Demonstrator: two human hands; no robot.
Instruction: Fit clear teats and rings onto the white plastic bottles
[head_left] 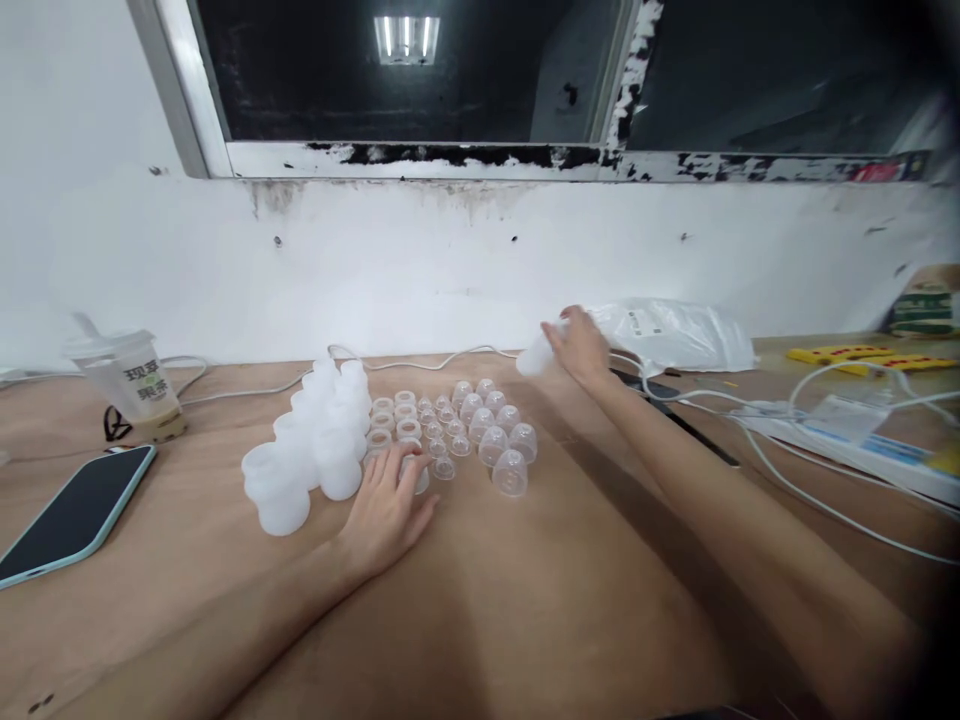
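On the wooden table (525,600) stand rows of small plastic parts: several frosted white bottle-like pieces (307,450) on the left, small clear rings (394,415) in the middle, and clear dome caps (499,435) on the right. My left hand (386,505) lies on the table with its fingers curled over a small clear cap at the front of the rows. My right hand (579,345) is stretched out to the far side, closed on a frosted white piece (534,358) held just above the table, beside a plastic bag (675,335).
A phone (71,515) with a pale green case lies face up at the left. A lidded drink cup (131,385) with a straw stands behind it. White cables (825,440) and a power strip run along the right side, near yellow items (862,355). A white wall and dark window rise behind.
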